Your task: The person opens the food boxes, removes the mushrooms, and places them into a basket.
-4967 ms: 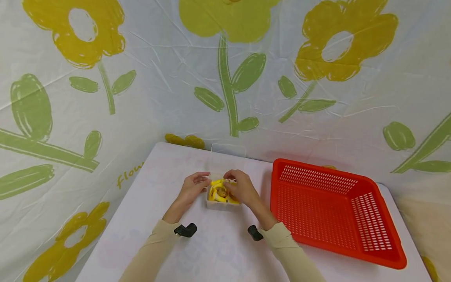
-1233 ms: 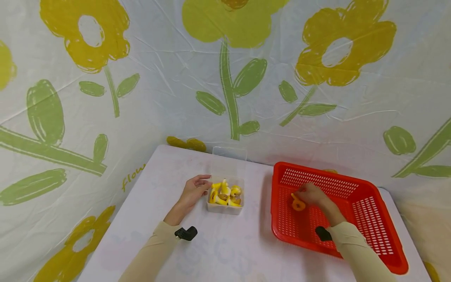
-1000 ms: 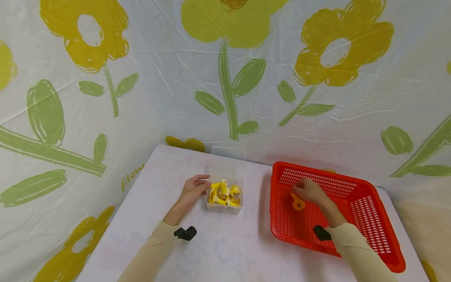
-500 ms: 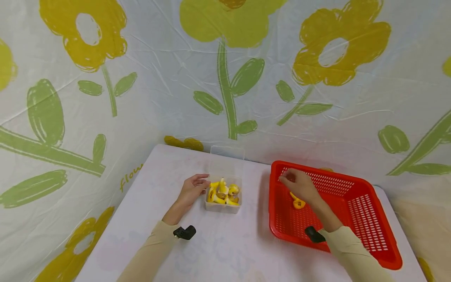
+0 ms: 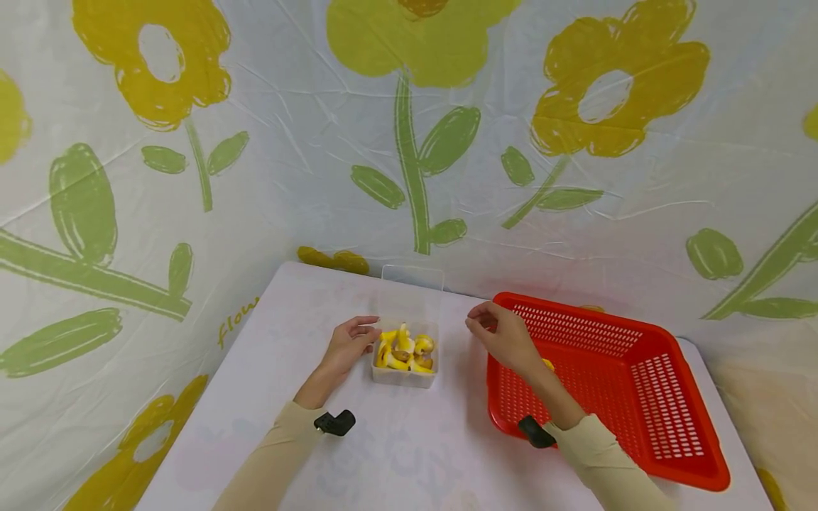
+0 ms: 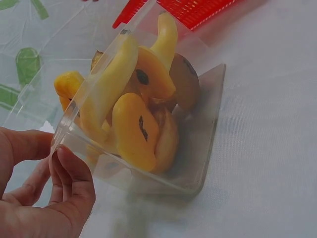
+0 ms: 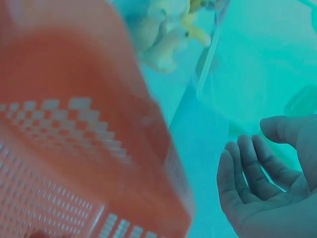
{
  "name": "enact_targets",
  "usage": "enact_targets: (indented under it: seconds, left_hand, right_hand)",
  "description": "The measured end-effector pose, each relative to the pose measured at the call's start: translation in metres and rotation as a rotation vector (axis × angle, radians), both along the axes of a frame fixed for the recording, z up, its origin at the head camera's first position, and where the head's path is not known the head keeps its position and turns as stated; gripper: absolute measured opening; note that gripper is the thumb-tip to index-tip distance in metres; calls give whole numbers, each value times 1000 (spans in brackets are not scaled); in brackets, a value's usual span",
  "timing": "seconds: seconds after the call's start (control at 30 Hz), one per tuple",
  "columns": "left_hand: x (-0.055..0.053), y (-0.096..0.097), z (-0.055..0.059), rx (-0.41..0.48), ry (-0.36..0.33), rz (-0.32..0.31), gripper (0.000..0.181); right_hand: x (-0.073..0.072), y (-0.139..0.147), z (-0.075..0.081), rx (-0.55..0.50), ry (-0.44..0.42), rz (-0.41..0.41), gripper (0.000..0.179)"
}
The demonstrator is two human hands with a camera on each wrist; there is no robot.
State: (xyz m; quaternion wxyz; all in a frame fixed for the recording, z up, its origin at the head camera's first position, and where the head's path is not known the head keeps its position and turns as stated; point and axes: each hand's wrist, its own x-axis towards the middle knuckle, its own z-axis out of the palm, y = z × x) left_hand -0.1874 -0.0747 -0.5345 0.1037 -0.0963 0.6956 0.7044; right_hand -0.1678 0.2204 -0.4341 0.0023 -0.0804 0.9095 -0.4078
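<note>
A small clear plastic box stands on the table with its clear lid raised at the back. Inside lie several yellow banana-shaped pieces, orange-yellow pieces with dark marks and a brown rounded piece. My left hand pinches the box's left rim between thumb and fingers. My right hand, fingers loosely bent and holding nothing, hovers by the left rim of the red basket. A yellow piece in the basket is mostly hidden behind the right forearm.
The red basket has slotted walls and takes up the table's right side. White tablecloth covers the table. Flower-printed fabric hangs behind and to the left, close to the table's back edge.
Earlier my right hand reached into the box, then set a yellow-orange piece down in the basket and released it. Now it has moved left, out over the basket's rim. The left hand stays put.
</note>
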Motion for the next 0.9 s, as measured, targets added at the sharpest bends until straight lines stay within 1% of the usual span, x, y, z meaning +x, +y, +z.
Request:
enact_targets:
  seconds: [0.13,0.27,0.37,0.53,0.67,0.8,0.9]
  left_hand:
    - [0,1,-1,1,-2,5,32]
    - [0,1,-2,1,-1,4,32]
    - [0,1,-3,-2,-3,4,32]
    - [1,2,-2,-1,-2,3,32]
    - [0,2,-2,6,0,-4,33]
    - [0,1,-1,19,14,-4,33]
    - [1,0,0,26,17,-4,33]
  right_hand:
    - [1,-17,-3,-32,-16,41,23]
    - [2,-32,-8,-70,-30,99,26]
    - [2,-45,-12,-87,-46,139,25]
    - [5,-67,-21,-100,-92,173,23]
    - [7,-82,-29,-124,-129,207,27]
    - [6,-93,-36,-146,-130,270,30]
    - [5,-98,-42,-122,-119,323,30]
